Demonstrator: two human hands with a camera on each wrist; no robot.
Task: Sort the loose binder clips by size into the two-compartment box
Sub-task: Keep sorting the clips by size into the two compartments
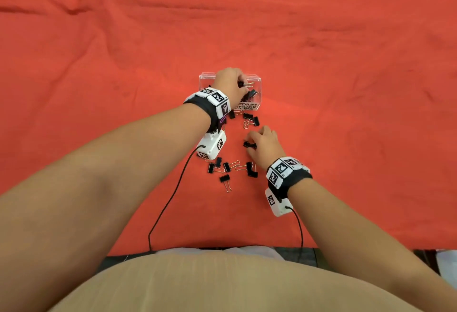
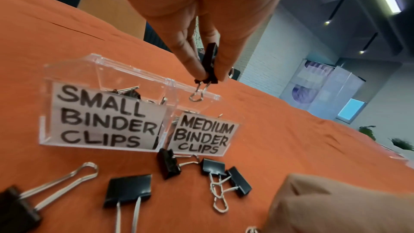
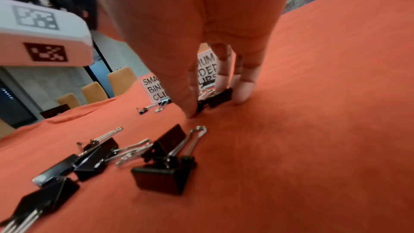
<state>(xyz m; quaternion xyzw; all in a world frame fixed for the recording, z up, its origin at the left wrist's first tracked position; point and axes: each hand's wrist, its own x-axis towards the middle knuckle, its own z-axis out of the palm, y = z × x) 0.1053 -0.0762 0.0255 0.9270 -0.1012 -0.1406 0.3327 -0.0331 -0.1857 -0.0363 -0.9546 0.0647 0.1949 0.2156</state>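
Observation:
A clear two-compartment box (image 1: 257, 80) (image 2: 67, 70) stands on the orange cloth, labelled "SMALL BINDER CLIPS" on the left and "MEDIUM BINDER CLIPS" on the right, with clips lying in both halves. My left hand (image 1: 241, 84) (image 2: 210, 77) pinches a black binder clip (image 1: 247, 85) (image 2: 209, 59) by its body, wire handles hanging down, just above the medium side near the divider. My right hand (image 1: 251, 142) (image 3: 212, 104) is down on the cloth nearer me, thumb and fingers pinching another black binder clip (image 1: 249, 144) (image 3: 220, 97).
Loose black clips lie in two groups: a few just in front of the box (image 1: 249, 118) (image 2: 213, 166), and several nearer me (image 1: 230, 170) (image 3: 165, 171), left of my right wrist. Wrinkled orange cloth (image 1: 346, 113) covers the table. Camera cables trail toward the table's front edge.

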